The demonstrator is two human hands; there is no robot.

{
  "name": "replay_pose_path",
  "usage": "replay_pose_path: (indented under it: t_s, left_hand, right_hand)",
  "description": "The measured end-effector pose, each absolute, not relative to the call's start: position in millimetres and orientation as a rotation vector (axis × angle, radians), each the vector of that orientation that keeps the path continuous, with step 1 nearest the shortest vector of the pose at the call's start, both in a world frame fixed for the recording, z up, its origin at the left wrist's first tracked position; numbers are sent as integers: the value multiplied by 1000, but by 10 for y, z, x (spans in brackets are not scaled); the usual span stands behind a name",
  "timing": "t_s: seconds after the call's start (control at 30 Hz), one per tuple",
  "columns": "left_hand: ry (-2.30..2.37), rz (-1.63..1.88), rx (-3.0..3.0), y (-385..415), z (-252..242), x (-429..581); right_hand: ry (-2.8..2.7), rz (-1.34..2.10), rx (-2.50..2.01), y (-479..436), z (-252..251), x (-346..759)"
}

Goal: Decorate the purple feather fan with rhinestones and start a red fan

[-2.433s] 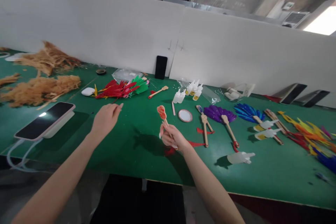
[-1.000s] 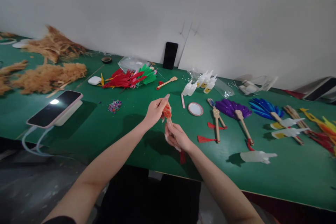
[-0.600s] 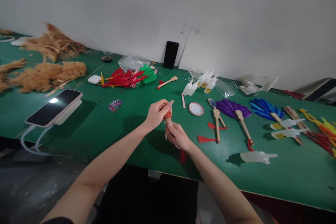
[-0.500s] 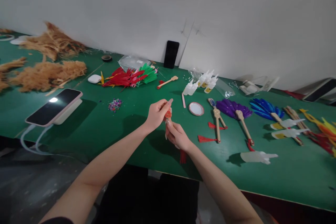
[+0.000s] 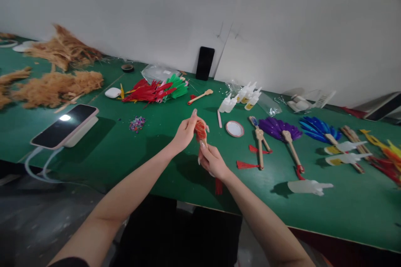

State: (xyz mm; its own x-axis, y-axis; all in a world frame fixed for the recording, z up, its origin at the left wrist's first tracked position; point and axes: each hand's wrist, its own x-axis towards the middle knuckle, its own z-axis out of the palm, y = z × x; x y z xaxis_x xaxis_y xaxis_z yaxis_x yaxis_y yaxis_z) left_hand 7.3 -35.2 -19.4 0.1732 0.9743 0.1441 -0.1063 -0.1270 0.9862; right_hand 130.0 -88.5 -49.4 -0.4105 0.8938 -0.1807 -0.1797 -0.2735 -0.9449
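Observation:
In front of my body, above the table, is a small wooden handle with an orange-red patterned head. My right hand is closed around its shaft, and a red tassel hangs below that hand. My left hand curls behind the head, with its thumb pointing up and a fingertip showing past the far side. To the right lie wooden handles with red tassels, one with a blue patterned head. A purple feather fan and a blue feather fan lie beyond them.
White dropper bottles stand at the back; a loose bottle lies front right. A round white lid, colourful bits, red and green feathers, a cabled phone and brown fibre are on the green table.
My left thumb has lifted off the handle's head and the left hand has shifted slightly left, uncovering the orange-red surface. My right hand still grips the shaft.

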Motion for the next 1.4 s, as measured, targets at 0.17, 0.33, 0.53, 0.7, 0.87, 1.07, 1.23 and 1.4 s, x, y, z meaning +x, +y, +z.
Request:
replay_pose_path:
  t_s: [0.17, 0.33, 0.53, 0.7, 0.87, 1.07, 1.23, 1.4]
  left_hand:
    - [862, 1172, 1415, -375, -179, 65]
    - [1035, 1237, 1457, -418, -169, 94]
    - [1130, 1344, 1454, -450, -175, 117]
    - [1040, 1281, 1337, -411, -181, 103]
    - [817, 1188, 1203, -365, -159, 57]
    - [723, 1052, 1170, -346, -143, 15]
    - [671, 952, 1123, -323, -112, -43]
    - [601, 915, 1080, -314, -84, -102]
  right_hand:
    - [-1172, 1782, -957, -870, -467, 1324]
    - [-1169, 1774, -965, -858, -489, 1307]
    - [-1157, 1823, -959, -875, -488, 1283]
    - [-1139, 1870, -932, -893, -462, 1295]
    - [-1126, 1861, -902, -876, -456, 1330]
    - [-1105, 1848, -859, -832, -497, 1373]
    - [-1106, 1847, -838, -848, -487, 1365]
    - [-1097, 1860, -802, -869, -473, 1361]
